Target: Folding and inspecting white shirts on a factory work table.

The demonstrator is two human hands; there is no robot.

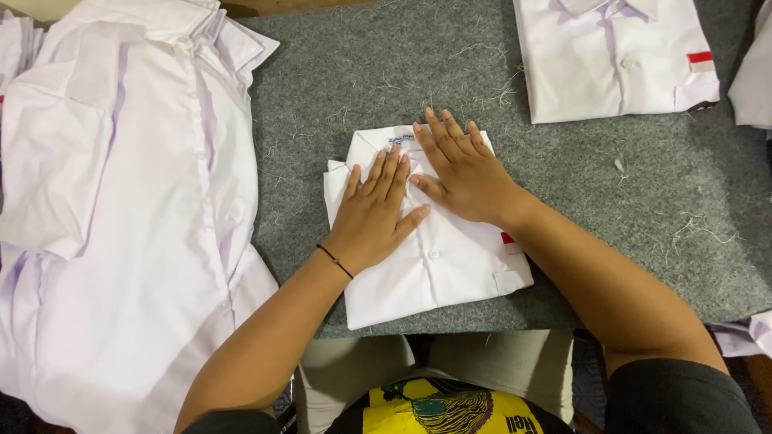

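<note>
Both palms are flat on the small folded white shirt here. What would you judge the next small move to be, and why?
Probably lift it toward the folded shirt at the upper right. The left hand and right hand press flat on the folded shirt, which already lies compact and square on the grey felt table, while unfolded shirts wait at the left.

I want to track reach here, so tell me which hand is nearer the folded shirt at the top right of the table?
Right. The right hand lies flat on the small folded shirt, on the side toward the top-right folded shirt. The left hand presses beside it, farther away, toward the unfolded pile.
</note>
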